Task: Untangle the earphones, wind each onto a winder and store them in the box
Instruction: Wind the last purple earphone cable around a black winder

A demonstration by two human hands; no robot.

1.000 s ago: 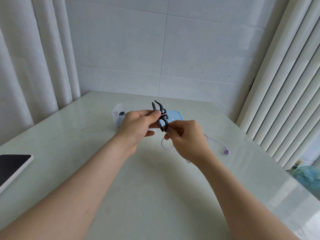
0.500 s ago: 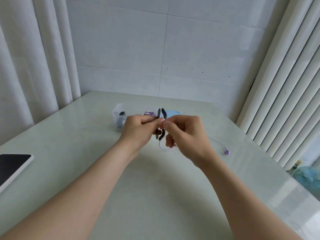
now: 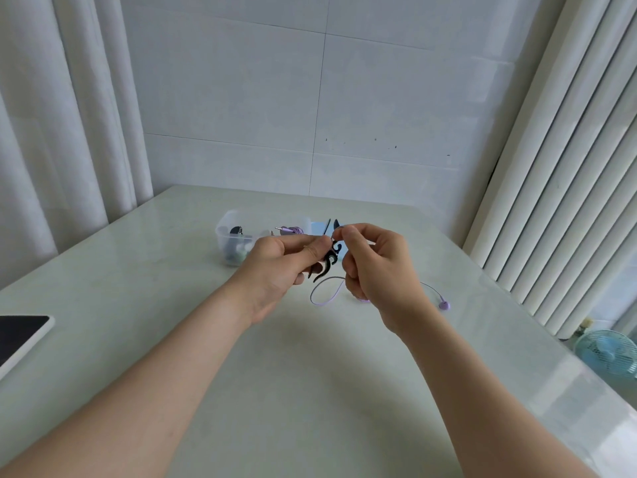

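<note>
Pinches the black winder (image 3: 326, 268) between thumb and forefinger of the left hand (image 3: 282, 267), with the other fingers curled beneath it. Holds it raised off the table (image 3: 310, 391), just in front of the box (image 3: 224, 230). Leaves two dark prongs sticking up above the fingertips and curved arms hanging below them.

Pinches the purple earphone cable (image 3: 320, 303) in the right hand (image 3: 377, 267), thumb and forefinger closed on it right at the winder's upper part, remaining fingers folded into the palm. Brings the two sets of fingertips very close together; cannot tell whether touching.

Lets a slack loop of cable drop below the winder onto the tabletop, then trail behind the right wrist out to the purple earbud (image 3: 444, 305), lying on the table to the right, well apart from both hands.

Keeps the clear box open at the far side, behind the left hand, with a second purple earphone (image 3: 291, 231) coiled inside and a few dark and greenish items too small to identify. Shows a sliver of blue lid (image 3: 315, 225) just beside the box.

Elsewhere: a dark-screened tablet (image 3: 20, 334) at the left table edge, a small fan (image 3: 606, 353) low on the right, white curtains (image 3: 51, 132) on both sides.
</note>
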